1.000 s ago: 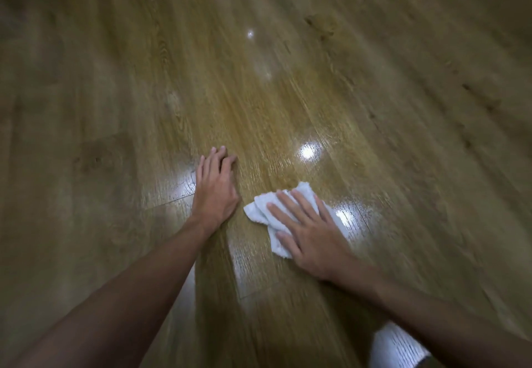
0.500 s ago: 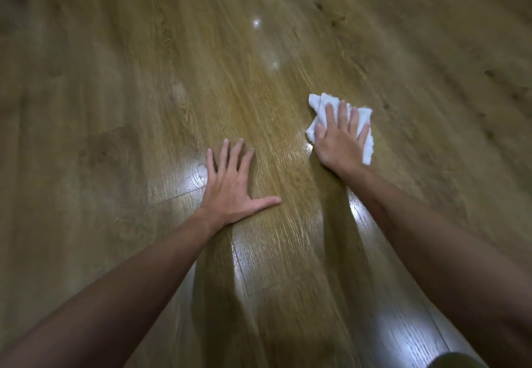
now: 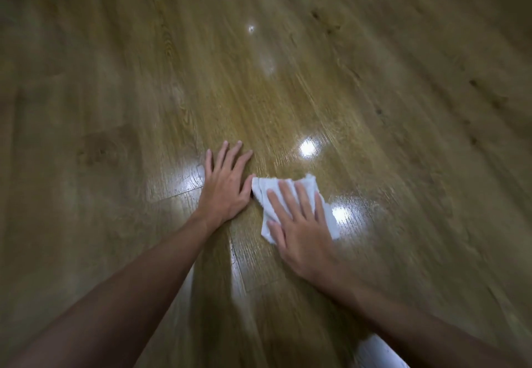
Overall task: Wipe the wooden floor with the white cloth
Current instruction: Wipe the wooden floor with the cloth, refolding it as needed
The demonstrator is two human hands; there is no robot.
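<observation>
The floor [image 3: 374, 85] filled the whole view, glossy brown planks with bright lamp glints running up the middle and a plank seam just in front of the person. Both bare forearms reached in from the near edge. The left hand [image 3: 224, 186] lay flat on the wood with its fingers straight and slightly spread, holding nothing, seemingly as a prop. The right hand [image 3: 299, 223] pressed flat on the cloth [image 3: 269, 192], fingers straight on top of it and not curled round it, so the cloth was pinned under the palm, not gripped. The cloth sat bunched on the floor between the two hands, its left edge touching or just beside the left thumb; which, the blur did not let me tell.

Judged from this, the risks were small: with only flat pressure on a shiny surface, the cloth could slip out or fold under the palm mid-stroke, leaving skin on wood and streaks. A stroke toward the left could also run into the propping hand
</observation>
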